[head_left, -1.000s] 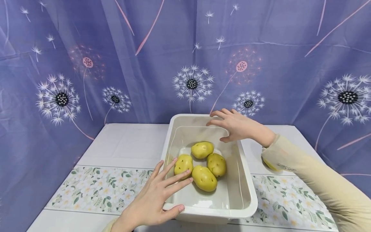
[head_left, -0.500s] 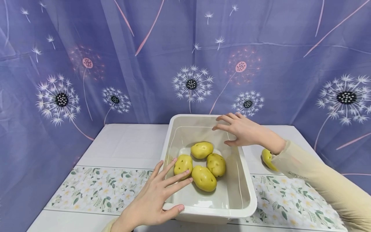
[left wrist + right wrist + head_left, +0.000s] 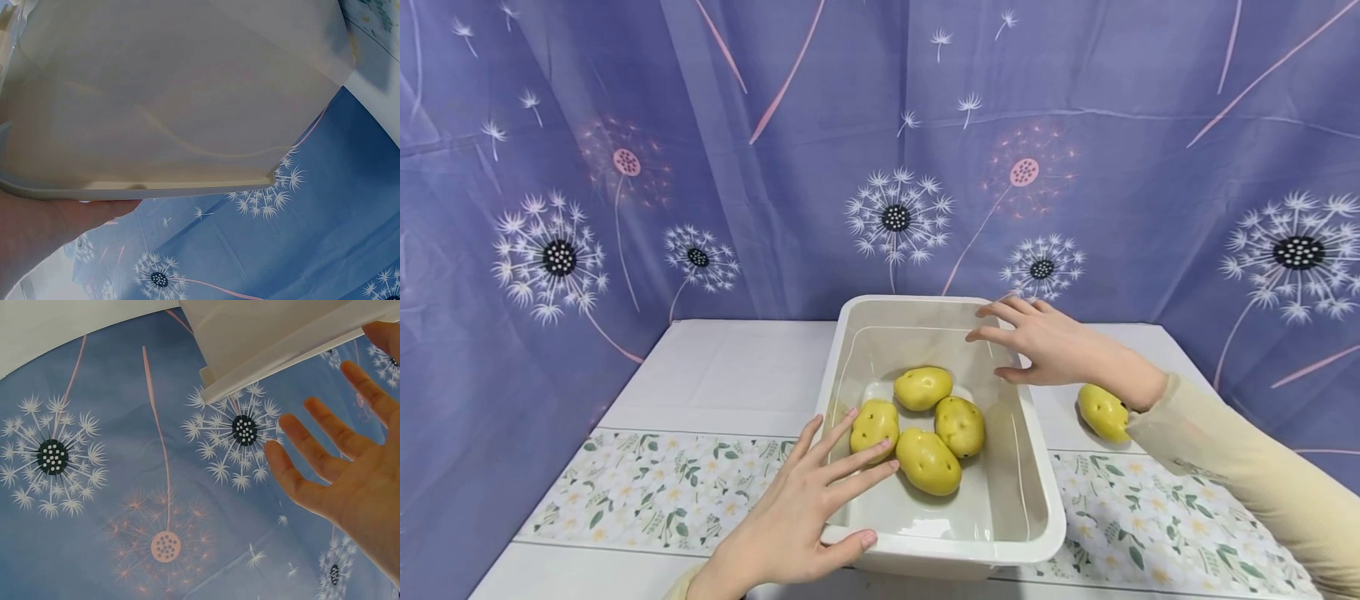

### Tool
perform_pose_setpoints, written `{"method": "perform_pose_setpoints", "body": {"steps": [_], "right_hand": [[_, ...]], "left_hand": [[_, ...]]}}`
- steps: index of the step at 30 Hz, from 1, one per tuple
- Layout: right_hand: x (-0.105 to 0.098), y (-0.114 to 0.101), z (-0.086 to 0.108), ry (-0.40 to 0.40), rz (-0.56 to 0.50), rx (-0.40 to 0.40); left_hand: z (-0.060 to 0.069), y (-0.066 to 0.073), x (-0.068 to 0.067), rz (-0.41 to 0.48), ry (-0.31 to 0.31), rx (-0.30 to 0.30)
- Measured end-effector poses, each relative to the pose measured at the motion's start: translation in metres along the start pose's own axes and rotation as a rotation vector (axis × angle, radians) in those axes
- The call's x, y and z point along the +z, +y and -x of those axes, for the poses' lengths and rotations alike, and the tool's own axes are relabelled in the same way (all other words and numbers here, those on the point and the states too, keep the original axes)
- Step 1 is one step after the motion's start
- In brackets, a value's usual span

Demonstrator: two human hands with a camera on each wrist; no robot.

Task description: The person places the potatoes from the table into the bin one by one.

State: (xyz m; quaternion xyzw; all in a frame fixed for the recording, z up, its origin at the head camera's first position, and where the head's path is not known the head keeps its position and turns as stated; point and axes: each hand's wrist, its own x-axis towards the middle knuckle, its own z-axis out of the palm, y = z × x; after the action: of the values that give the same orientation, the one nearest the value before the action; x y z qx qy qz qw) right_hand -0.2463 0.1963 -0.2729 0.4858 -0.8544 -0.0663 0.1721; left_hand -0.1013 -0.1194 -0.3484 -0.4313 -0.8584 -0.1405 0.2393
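Note:
A white plastic bin (image 3: pixel 985 552) stands on the table with several yellow potatoes (image 3: pixel 928 462) grouped on its floor. My left hand (image 3: pixel 808 500) rests at the bin's near left rim, its fingers straight and spread over the inside. Over the right rim hovers my right hand (image 3: pixel 1048 343), palm down, fingers loosely bent and apart; the right wrist view finds nothing in it. Another potato (image 3: pixel 1102 412) lies on the table right of the bin, partly hidden by my right wrist and sleeve. The left wrist view is mostly filled by the bin's outer wall (image 3: pixel 187 94).
A white cloth (image 3: pixel 745 367) covers the table, crossed by a floral band (image 3: pixel 677 487) on both sides of the bin. Behind the table hangs a blue-purple curtain (image 3: pixel 805 208) printed with dandelions, close to the bin's far end.
My right hand has drawn back rightward from over the bin to its right rim, uncovering more of the potato on the table. The left hand and the potatoes in the bin stay put.

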Motion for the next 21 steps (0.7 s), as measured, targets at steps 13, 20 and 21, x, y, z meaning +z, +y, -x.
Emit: {"method": "perform_pose_setpoints", "body": {"steps": [13, 20, 21], "right_hand": [[0.002, 0.005, 0.016, 0.020, -0.012, 0.032], [0.002, 0.007, 0.026, 0.026, -0.011, 0.055], [0.002, 0.007, 0.027, 0.025, -0.012, 0.059]], "left_hand": [[0.001, 0.000, 0.001, 0.004, 0.008, 0.004], [0.001, 0.000, 0.000, 0.003, 0.006, -0.004], [0.000, 0.000, 0.000, 0.002, 0.007, -0.003]]}}
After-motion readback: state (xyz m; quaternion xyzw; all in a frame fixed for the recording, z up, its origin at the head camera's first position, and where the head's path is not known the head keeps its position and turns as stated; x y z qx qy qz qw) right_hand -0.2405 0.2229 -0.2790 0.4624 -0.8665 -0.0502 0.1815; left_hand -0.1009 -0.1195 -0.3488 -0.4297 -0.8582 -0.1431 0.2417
